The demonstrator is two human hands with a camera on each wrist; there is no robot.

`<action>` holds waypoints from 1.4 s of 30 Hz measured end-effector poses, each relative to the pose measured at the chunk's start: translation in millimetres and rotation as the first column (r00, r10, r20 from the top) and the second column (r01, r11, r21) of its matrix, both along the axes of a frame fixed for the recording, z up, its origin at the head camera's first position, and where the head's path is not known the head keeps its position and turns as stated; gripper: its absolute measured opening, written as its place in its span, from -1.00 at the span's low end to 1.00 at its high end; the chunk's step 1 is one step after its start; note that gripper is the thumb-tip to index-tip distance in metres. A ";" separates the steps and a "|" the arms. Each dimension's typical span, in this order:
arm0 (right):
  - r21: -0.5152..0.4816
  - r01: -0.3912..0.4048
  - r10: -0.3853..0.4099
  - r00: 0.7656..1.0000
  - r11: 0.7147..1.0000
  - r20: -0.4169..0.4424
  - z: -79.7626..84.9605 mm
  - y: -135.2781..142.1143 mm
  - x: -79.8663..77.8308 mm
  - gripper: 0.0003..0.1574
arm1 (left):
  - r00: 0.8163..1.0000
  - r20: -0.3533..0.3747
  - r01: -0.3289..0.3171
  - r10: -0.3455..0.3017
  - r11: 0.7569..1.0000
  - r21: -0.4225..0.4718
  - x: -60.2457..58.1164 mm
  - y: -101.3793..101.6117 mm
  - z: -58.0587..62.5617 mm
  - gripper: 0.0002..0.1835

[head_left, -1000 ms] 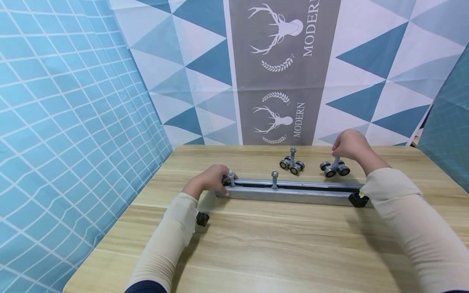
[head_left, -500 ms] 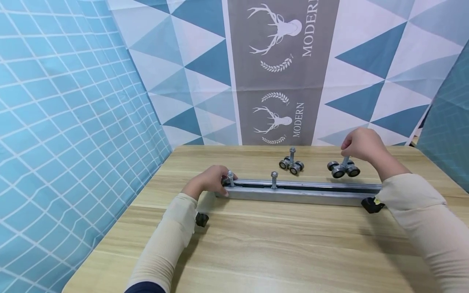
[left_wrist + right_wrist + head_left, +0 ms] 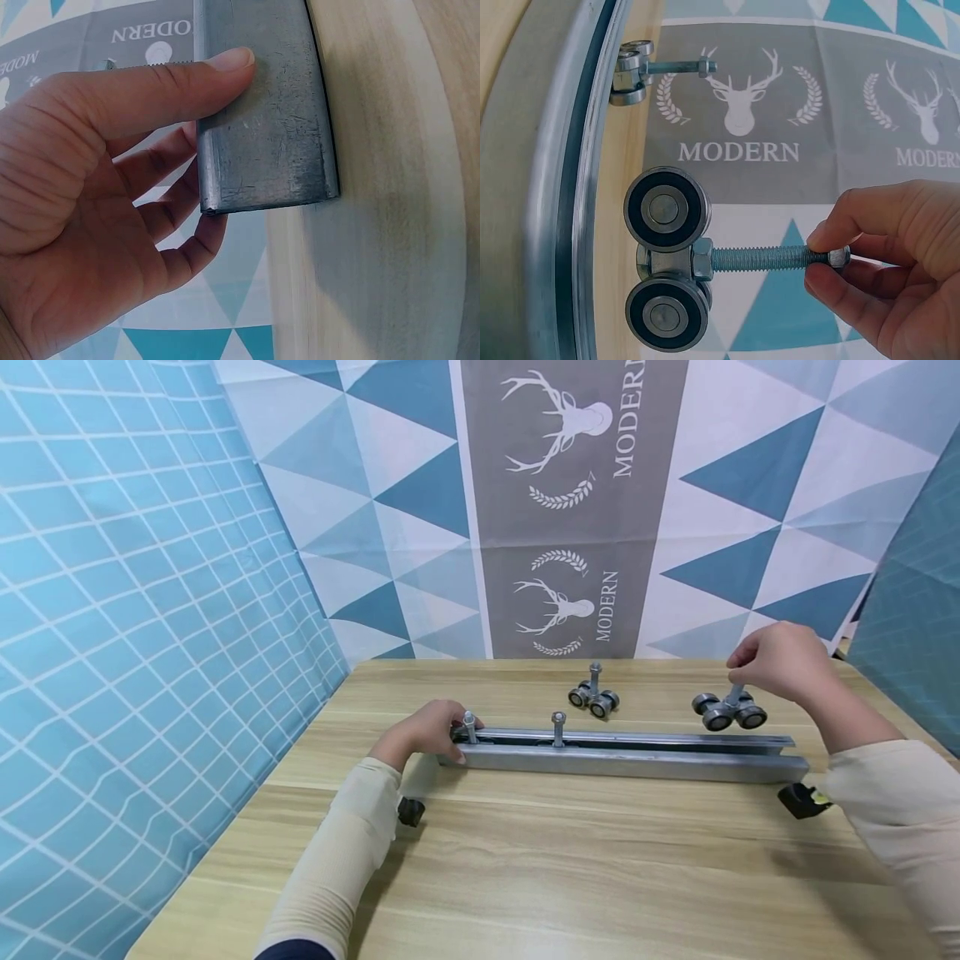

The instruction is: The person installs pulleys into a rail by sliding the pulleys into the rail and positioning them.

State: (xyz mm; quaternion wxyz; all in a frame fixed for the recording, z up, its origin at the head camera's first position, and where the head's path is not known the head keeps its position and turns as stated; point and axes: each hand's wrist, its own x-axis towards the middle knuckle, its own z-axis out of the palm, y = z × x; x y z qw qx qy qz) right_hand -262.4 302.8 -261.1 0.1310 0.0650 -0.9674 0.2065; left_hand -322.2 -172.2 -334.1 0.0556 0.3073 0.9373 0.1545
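Observation:
My left hand (image 3: 431,729) grips the left end of a metal channel track (image 3: 637,763) that lies across the table, slot facing up. In the left wrist view the thumb lies on the track's flat side and the fingers curl behind its end. Two bolts (image 3: 558,728) stand up out of the slot, the other one right by the left hand. My right hand (image 3: 783,662) pinches the bolt end of a four-wheeled trolley roller (image 3: 667,259) between thumb and fingertips. That roller hangs wheels down, behind the track's right part. Another trolley roller (image 3: 594,693) stands behind the track, bolt up.
The wooden table (image 3: 525,868) runs up to a patterned cloth backdrop (image 3: 562,510). A blue gridded cloth (image 3: 150,610) borders the left side. Black wrist-camera mounts show at the left wrist (image 3: 410,811) and the right wrist (image 3: 804,800).
My right hand has carried the pinched roller to the right, towards the track's right end, which now shows past the sleeve. The left hand keeps its grip on the track.

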 end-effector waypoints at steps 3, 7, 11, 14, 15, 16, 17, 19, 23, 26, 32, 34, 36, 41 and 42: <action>0.002 0.004 -0.004 1.000 1.000 -0.006 0.7 6.2 6.0 -0.85 | 1.000 -0.011 0.001 -0.001 1.000 -0.014 -0.3 -1.1 -0.1 -0.41; -0.002 0.013 -0.013 1.000 1.000 -0.008 -0.1 15.4 13.8 -0.83 | 1.000 -0.010 -0.004 0.004 1.000 -0.019 -0.3 -2.6 -0.1 -0.41; -0.004 0.034 -0.034 0.999 0.999 -0.034 -2.1 23.7 20.6 -0.83 | 1.000 0.010 -0.018 0.018 1.000 -0.009 -0.1 -3.0 0.2 -0.41; 0.008 0.053 -0.053 0.997 0.999 -0.056 -3.7 29.3 24.3 -0.85 | 0.999 0.023 -0.026 0.026 1.000 0.000 -0.1 -3.4 0.4 -0.41; 0.012 0.060 -0.059 0.997 0.998 -0.059 -4.2 31.3 25.2 -0.85 | 0.999 0.026 -0.027 0.027 1.000 0.001 -0.2 -3.4 0.6 -0.41; 0.017 0.067 -0.066 0.996 0.998 -0.061 -4.6 33.1 26.3 -0.85 | 0.999 0.026 -0.027 0.027 1.000 0.001 -0.2 -3.4 0.8 -0.41; 0.019 0.074 -0.073 0.996 0.997 -0.060 -5.1 35.0 27.3 -0.85 | 0.999 0.026 -0.025 0.025 1.000 0.002 -0.1 -3.7 0.9 -0.41; 0.025 0.086 -0.084 0.995 0.996 -0.060 -5.9 38.4 29.6 -0.85 | 0.999 0.024 -0.022 0.022 1.000 0.001 -0.2 -3.8 0.9 -0.41; 0.019 0.105 -0.104 0.993 0.994 -0.055 -7.2 45.3 35.3 -0.86 | 1.000 0.018 -0.021 0.021 1.000 -0.001 -0.4 -3.6 0.9 -0.41; 0.016 0.115 -0.114 0.991 0.993 -0.063 -8.3 50.3 39.9 -0.87 | 1.000 0.017 -0.022 0.022 1.000 -0.001 -0.7 -3.5 0.5 -0.41; 0.011 0.141 -0.139 0.987 0.990 -0.083 -13.2 63.0 45.9 -0.87 | 1.000 0.007 -0.017 0.017 1.000 -0.010 -1.0 -2.9 -0.3 -0.40; 0.010 0.152 -0.150 0.986 0.988 -0.078 -15.1 68.3 47.0 -0.86 | 1.000 0.007 -0.019 0.019 1.000 -0.011 -0.8 -2.4 -0.1 -0.40; 0.001 0.164 -0.163 0.984 0.986 -0.072 -17.0 72.6 48.0 -0.86 | 1.000 0.012 -0.026 0.026 1.000 -0.010 -0.7 -1.6 0.2 -0.40; -0.051 0.174 -0.177 0.981 0.984 -0.079 -20.4 81.0 51.5 -0.87 | 0.999 0.016 -0.029 0.029 1.000 -0.012 -1.2 -0.4 0.5 -0.40; -0.058 0.172 -0.177 0.981 0.983 -0.082 -21.0 82.4 51.9 -0.87 | 0.999 0.015 -0.028 0.028 1.000 -0.013 -1.2 -0.4 0.7 -0.40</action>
